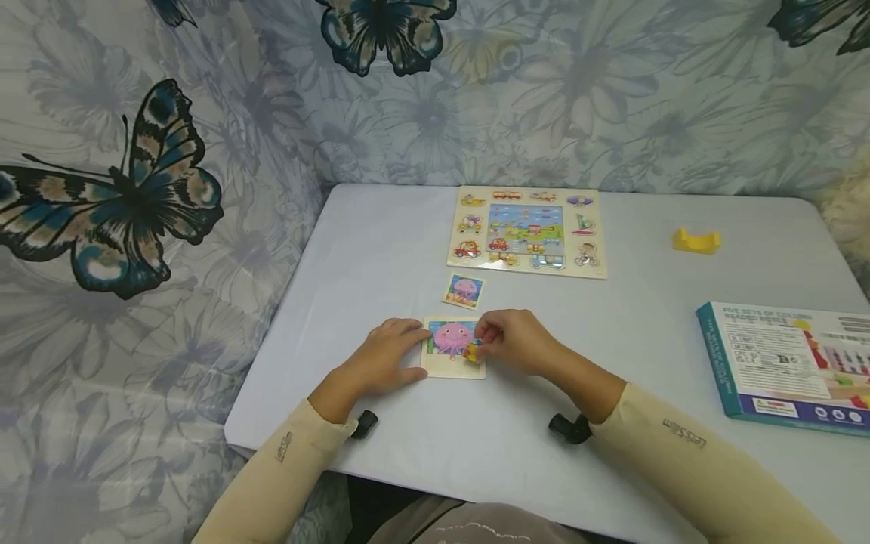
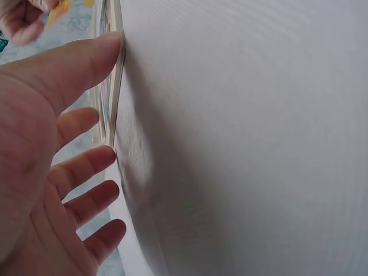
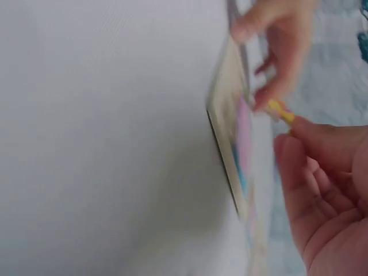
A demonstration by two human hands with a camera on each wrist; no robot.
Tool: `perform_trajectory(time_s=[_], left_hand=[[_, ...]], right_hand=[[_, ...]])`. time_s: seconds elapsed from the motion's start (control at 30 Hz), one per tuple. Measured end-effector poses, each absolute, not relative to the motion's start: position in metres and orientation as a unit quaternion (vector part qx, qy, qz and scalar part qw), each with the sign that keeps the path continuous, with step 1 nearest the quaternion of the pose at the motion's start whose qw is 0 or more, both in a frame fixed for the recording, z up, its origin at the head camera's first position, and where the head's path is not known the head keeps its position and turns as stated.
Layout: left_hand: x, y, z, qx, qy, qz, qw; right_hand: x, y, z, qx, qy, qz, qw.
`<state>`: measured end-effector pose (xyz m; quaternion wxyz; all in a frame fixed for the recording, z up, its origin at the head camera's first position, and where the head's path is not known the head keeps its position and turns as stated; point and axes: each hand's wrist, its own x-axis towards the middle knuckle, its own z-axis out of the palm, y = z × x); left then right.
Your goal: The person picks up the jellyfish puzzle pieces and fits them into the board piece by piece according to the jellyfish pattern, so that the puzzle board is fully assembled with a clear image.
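A small square puzzle board (image 1: 445,369) with a pink octopus picture lies on the table in front of the person. The left hand (image 1: 389,355) rests at the board's left edge, its thumb and fingertips touching it, fingers fairly straight. Above the board's right side, the right hand (image 1: 519,341) pinches a small, mostly yellow puzzle piece (image 3: 282,111) between thumb and index finger. The piece's exact shape is too small and blurred to tell. Just behind the board lies a smaller octopus picture card (image 1: 465,291).
A large wooden puzzle board (image 1: 526,270) with vehicle pictures lies at the back. A yellow curved block (image 1: 696,242) sits at the back right. At the right edge is a printed toy box (image 1: 775,363). A butterfly-patterned wall covering (image 1: 435,128) stands behind the white table (image 1: 381,249).
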<state>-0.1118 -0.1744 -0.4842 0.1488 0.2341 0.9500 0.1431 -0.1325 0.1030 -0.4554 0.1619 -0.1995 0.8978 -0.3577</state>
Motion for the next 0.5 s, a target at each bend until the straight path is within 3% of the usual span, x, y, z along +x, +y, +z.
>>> perform_trajectory(time_s=[0.27, 0.5], left_hand=[[-0.116, -0.176, -0.489, 0.234, 0.949, 0.132, 0.163], [-0.115, -0.178, -0.482, 0.229, 0.95, 0.114, 0.177]], right_hand=[[-0.139, 0.05, -0.476, -0.232, 0.883, -0.36, 0.192], [-0.141, 0.037, -0.479, -0.254, 0.899, -0.314, 0.17]])
